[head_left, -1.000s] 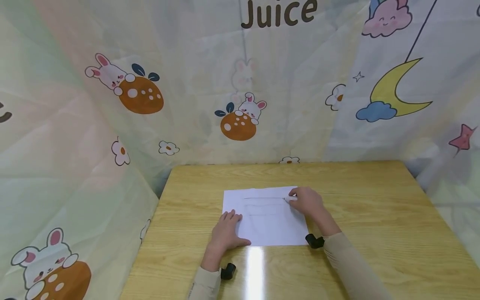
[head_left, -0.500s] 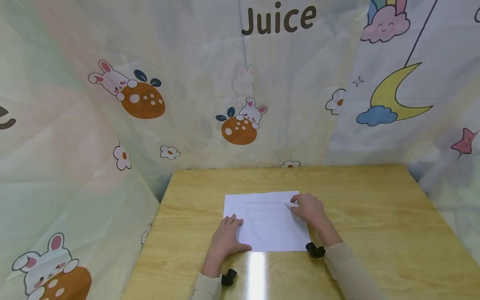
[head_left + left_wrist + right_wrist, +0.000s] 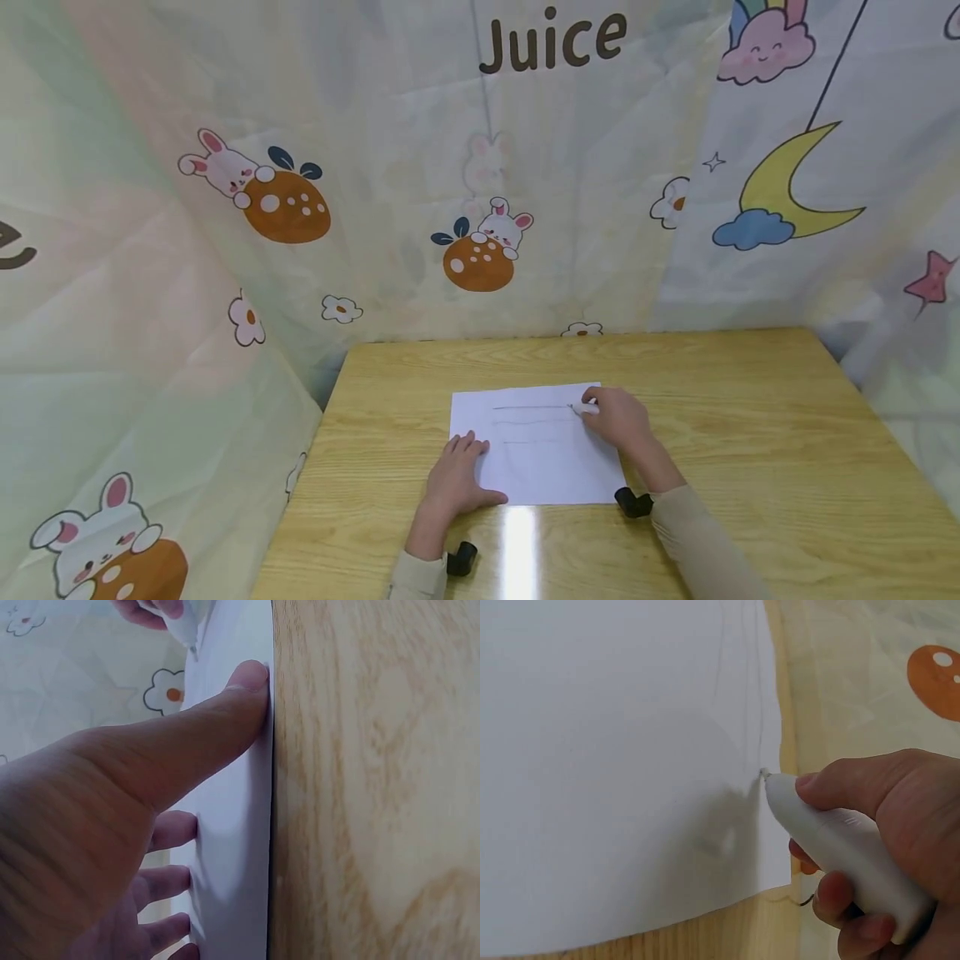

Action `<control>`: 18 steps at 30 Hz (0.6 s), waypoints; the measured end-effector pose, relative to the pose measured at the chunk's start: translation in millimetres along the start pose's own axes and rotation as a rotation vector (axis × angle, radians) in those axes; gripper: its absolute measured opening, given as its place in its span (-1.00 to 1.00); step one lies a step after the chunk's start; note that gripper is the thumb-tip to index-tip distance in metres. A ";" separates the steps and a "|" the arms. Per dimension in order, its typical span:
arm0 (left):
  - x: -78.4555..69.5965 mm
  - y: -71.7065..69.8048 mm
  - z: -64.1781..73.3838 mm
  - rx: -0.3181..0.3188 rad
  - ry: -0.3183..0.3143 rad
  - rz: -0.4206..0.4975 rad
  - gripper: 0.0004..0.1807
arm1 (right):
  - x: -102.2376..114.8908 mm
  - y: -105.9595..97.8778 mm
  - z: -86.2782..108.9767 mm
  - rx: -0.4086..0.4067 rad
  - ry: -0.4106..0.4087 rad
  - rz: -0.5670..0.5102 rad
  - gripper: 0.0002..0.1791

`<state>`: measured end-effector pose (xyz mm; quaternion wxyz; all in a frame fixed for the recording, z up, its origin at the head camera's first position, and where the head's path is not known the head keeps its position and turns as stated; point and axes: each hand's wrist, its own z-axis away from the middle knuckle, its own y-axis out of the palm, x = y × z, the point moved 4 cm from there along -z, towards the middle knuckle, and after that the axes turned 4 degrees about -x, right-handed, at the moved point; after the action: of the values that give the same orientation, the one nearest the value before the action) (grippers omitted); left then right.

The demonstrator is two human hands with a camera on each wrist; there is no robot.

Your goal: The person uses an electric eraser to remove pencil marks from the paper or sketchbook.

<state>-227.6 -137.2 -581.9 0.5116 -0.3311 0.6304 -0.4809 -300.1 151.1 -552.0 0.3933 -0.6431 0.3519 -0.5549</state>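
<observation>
Two hands: both at work on one sheet of white paper (image 3: 536,450) lying flat near the middle of a wooden table (image 3: 750,433).
Left hand: the left hand (image 3: 456,479) lies flat on the near left corner of the sheet, fingers straight and spread, thumb stretched along the near edge, pressing the paper down; it holds nothing.
Right hand: the right hand (image 3: 621,421) has its fingers curled round a white pen (image 3: 832,840), the tip touching the paper close to the far right edge.
Marks: three faint horizontal lines show on the sheet, one below another; the pen tip sits at the right end of the top line.
Change: over the last second the right hand has stayed at the sheet's far right corner, the pen barely shifting, and the left hand has kept the same press on its corner; paper has not slid.
Meaning: judging by this, the stroke at the top line is at or near its end, and the steady left hand is what keeps the sheet from moving under the pen.
Surroundings: a cloth backdrop (image 3: 285,192) printed with rabbits, a moon and the word "Juice" hangs behind the table.
</observation>
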 end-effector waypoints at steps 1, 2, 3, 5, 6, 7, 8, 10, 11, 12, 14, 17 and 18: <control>-0.1 -0.2 -0.2 0.002 0.000 0.001 0.03 | -0.4 0.3 -0.3 -0.002 -0.001 0.007 -0.78; -0.4 -0.7 -0.6 0.004 0.000 0.000 0.03 | -0.7 -0.2 -0.6 -0.006 0.000 0.012 -0.79; -0.5 -1.2 -1.4 0.006 0.000 0.000 0.03 | -0.9 -0.9 -1.1 -0.008 0.001 0.009 -0.79; -0.9 -1.2 -0.4 0.008 -0.002 0.000 0.03 | -1.3 -1.1 -0.5 -0.005 -0.002 -0.001 -0.78; -1.0 -1.0 -0.5 0.012 -0.005 -0.005 0.02 | -1.6 -0.9 -1.0 -0.004 -0.002 -0.006 -0.78; -1.3 -1.2 -1.1 0.015 -0.006 -0.008 0.02 | -2.0 -0.9 -2.0 -0.006 -0.005 -0.009 -0.78; -2.0 -2.1 -2.1 0.014 -0.005 -0.010 0.02 | -1.9 -2.1 -3.3 -0.013 -0.006 -0.014 -0.78; -3.0 -3.9 -5.5 0.001 0.005 -0.013 0.01 | -1.9 -4.7 -6.5 -0.030 -0.013 -0.014 -0.79; -3.7 -5.4 -7.4 -0.005 0.009 -0.015 0.00 | -2.1 -5.6 -7.9 -0.037 -0.014 -0.010 -0.79; -4.0 -6.3 -9.0 -0.006 0.010 -0.018 0.00 | -2.3 -6.3 -9.0 -0.044 -0.016 -0.007 -0.79; -4.1 -7.9 -10.5 -0.004 0.008 -0.018 0.00 | -2.8 -6.7 -9.3 -0.050 -0.015 -0.004 -0.80; -2.3 -4.9 -7.7 0.020 -0.005 -0.014 0.02 | -4.0 -2.5 -5.8 -0.056 -0.010 -0.008 -0.80; -1.5 -2.9 -5.6 0.030 -0.010 -0.014 0.03 | -4.3 -0.7 -3.8 -0.058 -0.008 -0.011 -0.80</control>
<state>-232.8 -135.2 -578.6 0.5161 -0.3303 0.6183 -0.4922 -304.5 154.8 -553.0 0.3729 -0.6583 0.3627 -0.5441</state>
